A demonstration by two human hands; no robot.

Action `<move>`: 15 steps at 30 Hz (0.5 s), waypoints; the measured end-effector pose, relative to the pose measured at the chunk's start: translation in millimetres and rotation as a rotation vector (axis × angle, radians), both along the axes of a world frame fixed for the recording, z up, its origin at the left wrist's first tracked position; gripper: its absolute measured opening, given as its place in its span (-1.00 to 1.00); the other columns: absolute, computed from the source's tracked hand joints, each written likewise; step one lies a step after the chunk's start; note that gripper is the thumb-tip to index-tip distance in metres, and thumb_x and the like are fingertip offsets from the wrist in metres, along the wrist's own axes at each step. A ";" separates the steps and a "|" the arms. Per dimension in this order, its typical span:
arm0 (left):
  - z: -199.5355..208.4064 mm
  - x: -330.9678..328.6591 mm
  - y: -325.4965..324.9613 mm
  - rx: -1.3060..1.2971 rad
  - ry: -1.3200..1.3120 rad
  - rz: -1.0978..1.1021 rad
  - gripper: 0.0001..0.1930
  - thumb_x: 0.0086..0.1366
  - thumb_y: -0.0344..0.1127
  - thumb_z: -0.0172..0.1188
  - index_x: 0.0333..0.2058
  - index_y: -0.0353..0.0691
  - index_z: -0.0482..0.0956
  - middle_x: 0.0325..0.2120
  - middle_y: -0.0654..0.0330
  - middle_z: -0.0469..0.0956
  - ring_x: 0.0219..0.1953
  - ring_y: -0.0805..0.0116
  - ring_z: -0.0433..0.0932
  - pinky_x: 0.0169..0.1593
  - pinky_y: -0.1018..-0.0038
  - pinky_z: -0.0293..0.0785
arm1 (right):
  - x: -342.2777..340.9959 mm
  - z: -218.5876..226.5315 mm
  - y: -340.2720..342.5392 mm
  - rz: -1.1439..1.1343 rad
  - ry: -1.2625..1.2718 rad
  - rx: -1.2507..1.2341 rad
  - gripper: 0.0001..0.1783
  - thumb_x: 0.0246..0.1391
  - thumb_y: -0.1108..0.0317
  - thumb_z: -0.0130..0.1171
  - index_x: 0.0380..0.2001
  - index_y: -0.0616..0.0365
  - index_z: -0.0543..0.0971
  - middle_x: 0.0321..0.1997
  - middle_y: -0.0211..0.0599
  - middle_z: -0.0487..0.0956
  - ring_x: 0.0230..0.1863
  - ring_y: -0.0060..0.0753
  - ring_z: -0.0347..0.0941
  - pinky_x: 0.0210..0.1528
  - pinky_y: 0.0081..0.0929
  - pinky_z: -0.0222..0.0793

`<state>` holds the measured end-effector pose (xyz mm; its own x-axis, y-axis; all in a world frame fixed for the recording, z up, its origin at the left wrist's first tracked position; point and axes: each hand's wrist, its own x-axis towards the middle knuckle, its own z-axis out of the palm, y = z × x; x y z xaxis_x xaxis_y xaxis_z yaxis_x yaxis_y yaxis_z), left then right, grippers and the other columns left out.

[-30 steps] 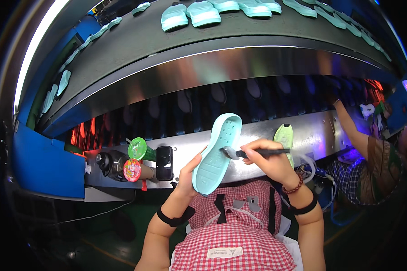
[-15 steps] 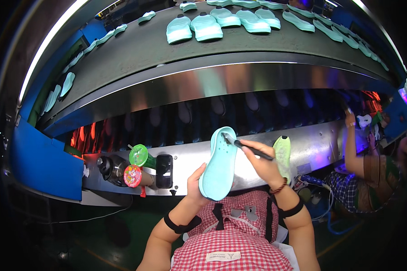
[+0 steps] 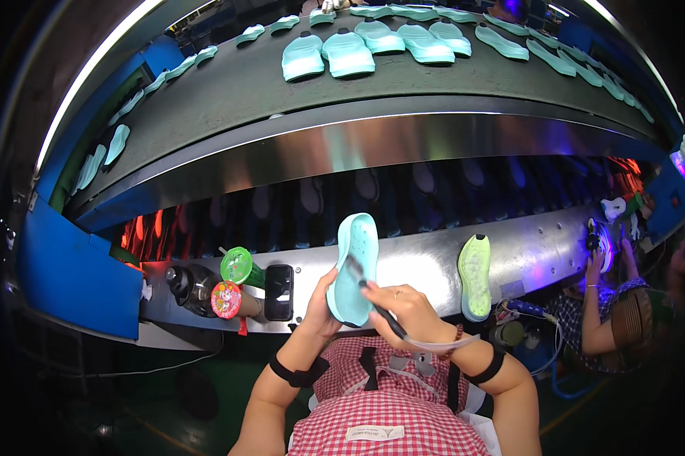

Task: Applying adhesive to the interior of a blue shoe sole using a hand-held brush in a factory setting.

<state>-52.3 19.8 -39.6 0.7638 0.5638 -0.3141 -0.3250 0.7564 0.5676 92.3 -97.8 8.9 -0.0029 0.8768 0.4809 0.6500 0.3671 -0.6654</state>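
A: Where does the turquoise sole (image 3: 350, 295) sit in the left hand (image 3: 321, 307)?
B: Its lower left side is in the grip, thumb along the rim and hand curled snugly; the perforated end stands free, over the metal ledge (image 3: 422, 277).
A: And the right hand (image 3: 412, 313)?
B: Wrapped round the black handle of a brush (image 3: 390, 324), its head at the sole's inner face.
A: Touching it?
B: Cannot tell, the bristles are blurred. The left fingers are mostly hidden behind the sole, and the right hand covers part of the handle
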 end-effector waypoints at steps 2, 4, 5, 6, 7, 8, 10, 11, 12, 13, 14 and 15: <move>-1.5 -8.8 6.6 0.009 -0.001 -0.009 -0.53 0.34 -0.07 -0.21 0.06 -0.29 0.31 -0.09 0.05 0.48 -0.05 0.22 0.49 0.01 0.32 0.46 | -0.1 5.7 -9.7 0.154 0.114 -0.051 -0.61 -0.10 0.41 0.13 -0.16 0.39 0.52 -0.15 0.22 0.53 -0.24 0.05 0.54 -0.09 -0.29 0.41; -1.8 -17.7 8.1 -0.005 -0.062 -0.033 -0.49 0.35 -0.04 -0.25 0.09 -0.32 0.29 -0.06 0.00 0.46 -0.03 0.18 0.49 0.04 0.29 0.44 | 14.9 12.5 -19.4 0.259 0.475 -0.326 -0.65 0.02 0.43 0.04 -0.09 0.32 0.52 -0.17 0.01 0.58 -0.24 -0.26 0.55 -0.07 -0.43 0.39; -0.9 -22.0 8.0 -0.022 -0.062 -0.025 -0.47 0.36 -0.03 -0.27 0.11 -0.32 0.27 -0.04 -0.02 0.45 -0.03 0.17 0.49 0.04 0.27 0.43 | 20.0 13.8 -20.0 0.255 0.650 -0.354 -0.64 0.06 0.41 -0.02 -0.08 0.32 0.52 -0.17 -0.05 0.59 -0.21 -0.34 0.53 -0.05 -0.46 0.36; 0.4 -24.8 7.4 -0.029 -0.101 -0.037 -0.46 0.36 -0.02 -0.28 0.13 -0.32 0.25 -0.02 -0.03 0.44 -0.02 0.16 0.48 0.05 0.26 0.42 | 26.1 14.5 -19.6 0.262 0.826 -0.350 -0.64 0.10 0.39 -0.08 -0.08 0.31 0.52 -0.17 -0.10 0.59 -0.19 -0.42 0.50 -0.02 -0.48 0.34; 2.4 -26.7 7.2 -0.063 -0.105 -0.017 -0.43 0.36 0.01 -0.32 0.17 -0.31 0.20 0.03 -0.07 0.39 0.00 0.09 0.46 0.08 0.19 0.39 | 33.5 15.5 -21.1 0.245 0.837 -0.312 -0.59 0.13 0.31 -0.16 -0.09 0.34 0.53 -0.13 -0.10 0.58 -0.13 -0.40 0.48 0.01 -0.50 0.31; 4.8 -27.5 6.4 -0.046 -0.122 -0.050 -0.39 0.34 0.05 -0.30 0.18 -0.31 0.18 0.04 -0.08 0.37 0.02 0.03 0.44 0.08 0.11 0.36 | 37.8 15.1 -21.6 0.259 0.973 -0.237 -0.56 0.12 0.31 -0.18 -0.12 0.45 0.51 -0.11 0.01 0.56 -0.17 -0.34 0.49 -0.03 -0.47 0.33; 10.7 -26.7 4.1 -0.001 -0.155 -0.138 -0.31 0.29 0.14 -0.26 0.20 -0.31 0.13 0.08 -0.09 0.33 0.06 -0.09 0.39 0.10 -0.05 0.30 | 46.4 13.7 -22.1 0.172 1.142 -0.211 -0.53 0.12 0.30 -0.20 -0.14 0.53 0.49 -0.10 0.10 0.53 -0.13 -0.25 0.49 -0.03 -0.43 0.34; 13.4 -24.2 2.4 0.012 -0.080 -0.100 -0.29 0.29 0.16 -0.27 0.20 -0.32 0.12 0.10 -0.10 0.30 0.06 -0.12 0.38 0.10 -0.08 0.29 | 48.7 12.2 -20.1 0.161 1.235 -0.184 -0.54 0.13 0.31 -0.22 -0.14 0.55 0.48 -0.09 0.14 0.52 -0.12 -0.22 0.49 -0.04 -0.40 0.36; 16.3 -22.5 0.6 -0.027 -0.129 -0.102 -0.29 0.29 0.16 -0.27 0.20 -0.31 0.12 0.10 -0.10 0.29 0.06 -0.11 0.38 0.10 -0.08 0.29 | 50.3 11.0 -18.6 0.155 1.253 -0.180 -0.54 0.13 0.32 -0.22 -0.14 0.55 0.47 -0.09 0.13 0.52 -0.12 -0.22 0.49 -0.05 -0.40 0.36; 19.1 -21.6 -0.9 -0.033 -0.146 -0.105 -0.30 0.29 0.16 -0.28 0.20 -0.31 0.12 0.11 -0.10 0.29 0.06 -0.11 0.38 0.10 -0.08 0.29 | 51.5 10.2 -16.9 0.148 1.271 -0.175 -0.54 0.13 0.33 -0.23 -0.13 0.54 0.47 -0.09 0.13 0.52 -0.12 -0.23 0.49 -0.05 -0.40 0.36; 21.0 -20.0 -2.4 -0.050 -0.195 -0.123 -0.30 0.29 0.16 -0.29 0.21 -0.31 0.12 0.11 -0.10 0.28 0.06 -0.10 0.38 0.10 -0.09 0.29 | 52.5 10.0 -15.3 0.146 1.284 -0.161 -0.55 0.14 0.33 -0.23 -0.13 0.54 0.47 -0.09 0.13 0.52 -0.12 -0.23 0.48 -0.06 -0.41 0.37; 22.4 -20.9 -4.3 -0.087 -0.312 -0.162 -0.37 0.35 0.08 -0.38 0.21 -0.29 0.11 0.11 -0.11 0.28 0.06 -0.05 0.39 0.15 0.04 0.29 | 51.4 10.0 -13.8 0.195 1.259 -0.133 -0.55 0.15 0.34 -0.24 -0.14 0.54 0.48 -0.09 0.13 0.52 -0.12 -0.24 0.49 -0.07 -0.42 0.38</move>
<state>-73.2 15.5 -17.1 0.9078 0.4090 -0.0930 -0.3445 0.8535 0.3909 143.7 -111.7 18.9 0.2550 0.9546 0.1541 -0.5087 0.2680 -0.8182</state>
